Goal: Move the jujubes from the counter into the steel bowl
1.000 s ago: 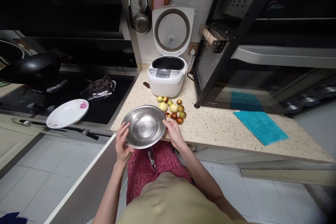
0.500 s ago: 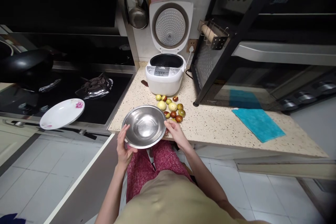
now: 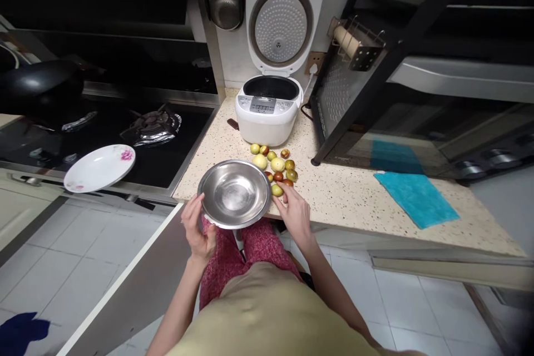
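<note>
Top: I wear plain khaki, bottom centre of frame
Trousers: mine are mottled raspberry red
Forearms: both bare

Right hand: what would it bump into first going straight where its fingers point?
The right hand would likely meet the yellow-green fruit beside the metal bowl first; whether hand and fruit touch is hard to tell.

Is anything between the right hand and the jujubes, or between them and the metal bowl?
Nothing visible blocks the right hand: it is right at the nearest green jujube, though contact is unclear. Between the jujubes and the metal bowl beside them, only the bowl's own raised rim intervenes.
</note>
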The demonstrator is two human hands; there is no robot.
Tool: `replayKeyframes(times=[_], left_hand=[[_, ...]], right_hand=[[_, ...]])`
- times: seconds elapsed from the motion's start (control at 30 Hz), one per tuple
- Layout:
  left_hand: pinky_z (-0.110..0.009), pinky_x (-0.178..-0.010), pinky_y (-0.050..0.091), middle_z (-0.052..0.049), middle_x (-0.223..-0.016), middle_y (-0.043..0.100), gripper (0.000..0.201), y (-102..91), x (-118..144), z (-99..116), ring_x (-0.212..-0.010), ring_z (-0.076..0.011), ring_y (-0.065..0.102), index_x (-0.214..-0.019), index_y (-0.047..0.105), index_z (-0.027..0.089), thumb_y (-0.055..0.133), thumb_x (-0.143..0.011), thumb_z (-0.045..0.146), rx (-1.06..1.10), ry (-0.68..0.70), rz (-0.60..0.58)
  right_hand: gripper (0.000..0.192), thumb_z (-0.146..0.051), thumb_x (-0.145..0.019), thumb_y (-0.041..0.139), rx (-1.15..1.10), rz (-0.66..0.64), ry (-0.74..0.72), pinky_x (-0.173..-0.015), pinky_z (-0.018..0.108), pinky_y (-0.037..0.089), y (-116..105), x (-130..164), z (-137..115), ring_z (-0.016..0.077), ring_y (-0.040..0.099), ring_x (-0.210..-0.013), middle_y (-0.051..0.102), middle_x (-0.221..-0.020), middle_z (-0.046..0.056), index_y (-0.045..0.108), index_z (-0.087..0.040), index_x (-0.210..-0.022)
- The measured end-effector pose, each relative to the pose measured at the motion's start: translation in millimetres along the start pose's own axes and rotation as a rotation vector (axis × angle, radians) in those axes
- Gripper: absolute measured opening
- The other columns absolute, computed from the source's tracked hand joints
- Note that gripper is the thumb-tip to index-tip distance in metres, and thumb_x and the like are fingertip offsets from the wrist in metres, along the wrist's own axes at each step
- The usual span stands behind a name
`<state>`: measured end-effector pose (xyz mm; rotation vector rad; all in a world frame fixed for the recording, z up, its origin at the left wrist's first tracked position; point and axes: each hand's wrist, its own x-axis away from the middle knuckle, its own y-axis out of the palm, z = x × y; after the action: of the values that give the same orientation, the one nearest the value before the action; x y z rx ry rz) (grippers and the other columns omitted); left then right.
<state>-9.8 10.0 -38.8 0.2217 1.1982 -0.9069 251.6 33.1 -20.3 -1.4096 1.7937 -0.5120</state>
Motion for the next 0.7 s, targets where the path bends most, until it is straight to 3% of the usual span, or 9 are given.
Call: replayKeyframes(times=[0.17, 0.3, 0.5, 0.6, 0.7], left_hand=[[-0.056, -0.115, 0.046, -0.016, -0.143, 0.059, 0.051, 1.8, -3, 11, -0.139, -0.0322, 0.055, -0.154, 0.044, 0.022, 0.045, -0.107, 0.042, 0.008, -0.062, -0.024], [-0.054, -0.116, 0.044, -0.015, -0.144, 0.059, 0.049, 2.8, -1, 15, -0.139, -0.0301, 0.054, -0.155, 0.045, 0.022, 0.044, -0.108, 0.037, 0.031, -0.108, -0.012], [-0.052, -0.116, 0.043, -0.016, -0.147, 0.057, 0.049, -1.1, 4, 18, -0.140, -0.0295, 0.053, -0.156, 0.044, 0.022, 0.042, -0.109, 0.034, 0.014, -0.172, -0.032], [-0.053, -0.117, 0.041, -0.018, -0.147, 0.056, 0.048, -4.9, 0, 20, -0.140, -0.0304, 0.052, -0.155, 0.045, 0.022, 0.043, -0.108, 0.034, -0.096, -0.196, -0.038], [-0.056, -0.119, 0.039, -0.015, -0.143, 0.058, 0.040, -8.6, -11, 27, -0.142, -0.0319, 0.050, -0.144, 0.058, 0.024, 0.052, -0.105, 0.024, -0.178, -0.143, -0.058]], right_hand=[[0.035, -0.028, -0.101, 0.054, 0.154, 0.001, -0.042, -0.070, 0.034, 0.051, 1, 5, -1, 0.0262, 0.069, -0.091, 0.073, -0.114, 0.012, 0.064, -0.020, -0.133], [0.026, -0.026, -0.100, 0.054, 0.232, 0.031, -0.091, -0.068, 0.034, 0.051, 0, 4, -3, 0.0291, 0.068, -0.101, 0.069, -0.117, 0.014, 0.064, -0.020, -0.124], [0.017, -0.026, -0.100, 0.051, 0.154, 0.036, -0.118, -0.061, 0.030, 0.045, 3, 4, -1, 0.0239, 0.067, -0.085, 0.068, -0.102, 0.008, 0.060, -0.019, -0.113], [0.019, -0.030, -0.098, 0.054, 0.100, 0.115, -0.107, -0.060, 0.030, 0.045, 1, 3, -1, 0.0210, 0.064, -0.076, 0.069, -0.097, 0.006, 0.061, -0.019, -0.112], [0.024, -0.030, -0.096, 0.061, -0.007, 0.220, -0.123, -0.065, 0.031, 0.049, -6, 0, -8, 0.0181, 0.060, -0.071, 0.069, -0.099, 0.006, 0.063, -0.019, -0.117]])
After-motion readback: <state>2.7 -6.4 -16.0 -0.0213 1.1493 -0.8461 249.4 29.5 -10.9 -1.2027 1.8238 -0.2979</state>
